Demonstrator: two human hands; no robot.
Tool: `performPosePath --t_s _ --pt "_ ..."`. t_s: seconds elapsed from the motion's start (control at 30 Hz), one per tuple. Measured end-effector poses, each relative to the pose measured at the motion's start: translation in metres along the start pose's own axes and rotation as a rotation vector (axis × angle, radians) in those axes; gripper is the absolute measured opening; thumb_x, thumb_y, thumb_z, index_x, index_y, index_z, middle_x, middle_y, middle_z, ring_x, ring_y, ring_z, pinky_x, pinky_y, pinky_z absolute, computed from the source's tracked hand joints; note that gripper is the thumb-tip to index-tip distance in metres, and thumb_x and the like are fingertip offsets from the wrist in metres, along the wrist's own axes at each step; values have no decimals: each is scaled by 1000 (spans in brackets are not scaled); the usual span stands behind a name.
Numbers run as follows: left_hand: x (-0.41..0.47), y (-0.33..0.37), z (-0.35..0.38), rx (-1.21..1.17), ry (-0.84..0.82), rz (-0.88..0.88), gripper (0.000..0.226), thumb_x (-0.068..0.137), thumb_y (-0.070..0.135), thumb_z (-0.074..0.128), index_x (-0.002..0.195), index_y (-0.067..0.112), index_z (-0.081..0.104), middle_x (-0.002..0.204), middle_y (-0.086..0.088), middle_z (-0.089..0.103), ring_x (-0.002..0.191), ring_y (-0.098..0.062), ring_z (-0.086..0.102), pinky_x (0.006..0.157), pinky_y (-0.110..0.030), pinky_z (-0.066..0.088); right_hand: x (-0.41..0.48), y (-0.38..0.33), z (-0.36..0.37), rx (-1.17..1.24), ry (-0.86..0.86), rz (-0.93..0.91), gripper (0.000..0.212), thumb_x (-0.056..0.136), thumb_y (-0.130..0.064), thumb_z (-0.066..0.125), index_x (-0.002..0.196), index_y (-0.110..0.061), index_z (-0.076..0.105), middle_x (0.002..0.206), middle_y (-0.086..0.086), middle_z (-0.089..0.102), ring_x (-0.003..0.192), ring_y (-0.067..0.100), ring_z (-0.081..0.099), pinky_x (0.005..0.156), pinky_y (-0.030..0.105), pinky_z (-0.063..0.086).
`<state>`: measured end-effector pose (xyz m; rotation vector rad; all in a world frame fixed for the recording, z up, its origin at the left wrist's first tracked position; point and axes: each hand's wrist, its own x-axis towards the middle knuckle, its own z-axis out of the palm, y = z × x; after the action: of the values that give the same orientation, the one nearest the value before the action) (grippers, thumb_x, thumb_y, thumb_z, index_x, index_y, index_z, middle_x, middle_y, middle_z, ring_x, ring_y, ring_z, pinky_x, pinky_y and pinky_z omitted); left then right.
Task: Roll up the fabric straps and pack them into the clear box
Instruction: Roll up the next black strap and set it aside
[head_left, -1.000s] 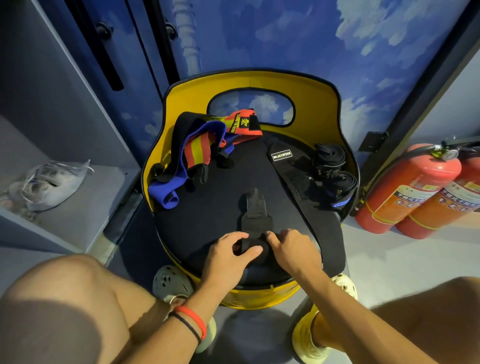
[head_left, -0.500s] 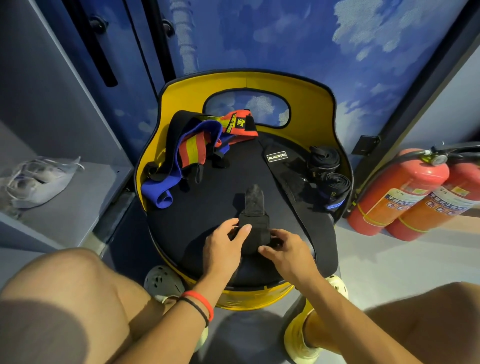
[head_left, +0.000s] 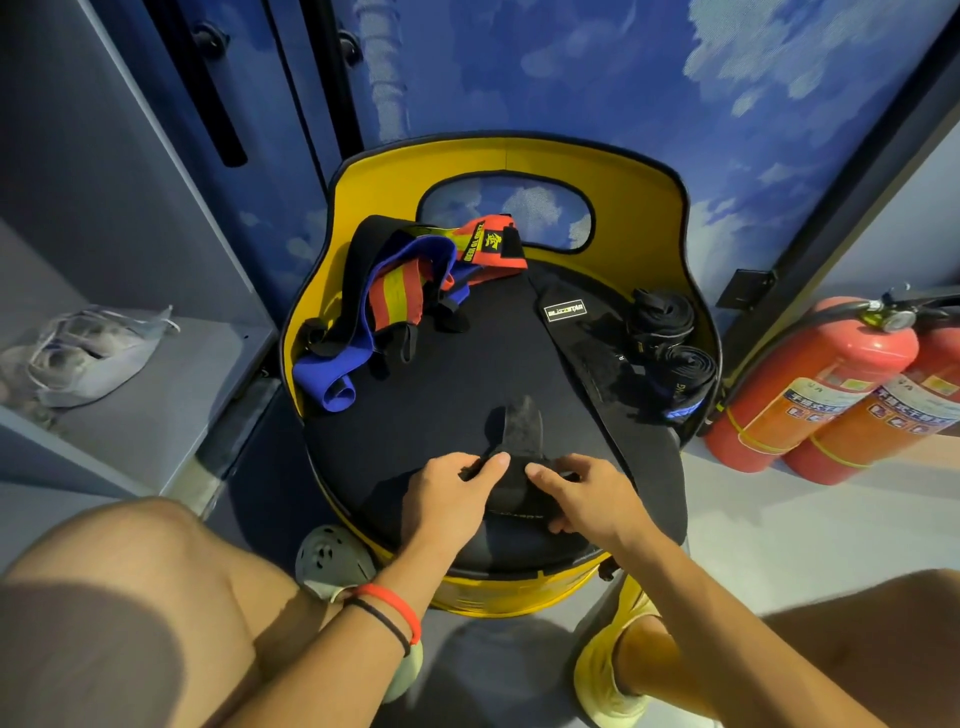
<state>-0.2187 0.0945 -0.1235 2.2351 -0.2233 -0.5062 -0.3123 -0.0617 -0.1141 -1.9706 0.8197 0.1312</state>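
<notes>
A black fabric strap (head_left: 517, 434) lies on the black seat of a yellow chair (head_left: 639, 202), its near end wound into a roll. My left hand (head_left: 449, 499) and my right hand (head_left: 582, 493) grip that roll from either side. A loose pile of blue, red-yellow and black straps (head_left: 395, 291) sits at the seat's back left. A long black strap with a white label (head_left: 576, 332) runs along the right side. Two rolled black straps (head_left: 667, 338) rest at the seat's right edge. No clear box is in view.
Two red fire extinguishers (head_left: 815, 389) lie on the floor to the right. A grey shelf (head_left: 171, 395) on the left holds a crumpled plastic bag (head_left: 88, 348). My bare knees and clogs frame the chair's front.
The roll has grown and moved away from me along the strap, leaving a shorter flat tail. Both hands shifted forward with it.
</notes>
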Motion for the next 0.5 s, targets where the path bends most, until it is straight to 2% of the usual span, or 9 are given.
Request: performPosePath --t_s 0.07,0.13,0.17,0.23,0.27,0.33,0.37,0.43,0.5 --pt "2 -1 2 12 -8 -17 51 87 68 62 78 19 73 70 4 71 71 -17 71 71 -47 62 -1 -3 -1 -68 -22 17 41 94 -61 57 107 -22 65 86 0 75 59 13 73 75 36 62" --pt "6 -1 3 18 -25 -39 57 84 69 64 64 17 66 58 5 64 67 -18 69 67 -47 63 -1 -5 -3 -251 -32 0 43 97 -62 48 101 -22 64 78 0 74 59 11 70 66 28 57" --pt "9 -1 4 13 -31 -45 59 82 70 66 57 17 61 51 7 59 65 -19 67 66 -47 63 0 -3 -1 -332 -10 -27 48 98 -64 45 102 -20 64 81 1 72 64 13 69 66 29 56" --pt "12 2 4 10 -43 -62 62 80 69 70 49 18 51 41 9 49 58 -19 64 64 -43 63 1 1 3 -392 86 -116 52 97 -66 43 110 -19 63 99 4 68 83 21 67 77 39 57" --pt "14 5 4 30 -52 -74 63 80 68 70 49 18 48 39 9 47 54 -17 64 60 -36 61 -2 1 4 -356 127 -186 46 98 -61 46 118 -21 60 109 4 63 93 24 65 82 41 56" --pt "18 10 4 75 -70 -92 60 81 67 70 53 18 49 40 7 49 48 -14 67 49 -26 49 -6 1 6 -297 125 -382 38 98 -46 59 130 -28 54 121 -1 57 107 24 60 90 36 52" --pt "20 13 4 80 -75 -99 59 82 68 70 55 18 52 42 7 52 47 -13 67 48 -24 44 -9 1 6 -348 86 -450 45 93 -43 65 134 -30 52 126 -3 55 111 23 56 92 34 50" --pt "23 16 4 81 -76 -101 57 83 69 68 61 17 57 49 5 58 46 -12 68 46 -23 42 -15 1 8 -570 24 -467 68 84 -43 71 144 -31 41 135 -6 49 118 24 49 96 37 47" --pt "20 17 6 96 -70 -85 58 86 70 63 70 15 59 59 2 63 48 -12 68 47 -25 44 -16 2 10 -757 75 -436 73 83 -45 73 144 -30 36 132 -5 49 117 24 48 94 39 47"
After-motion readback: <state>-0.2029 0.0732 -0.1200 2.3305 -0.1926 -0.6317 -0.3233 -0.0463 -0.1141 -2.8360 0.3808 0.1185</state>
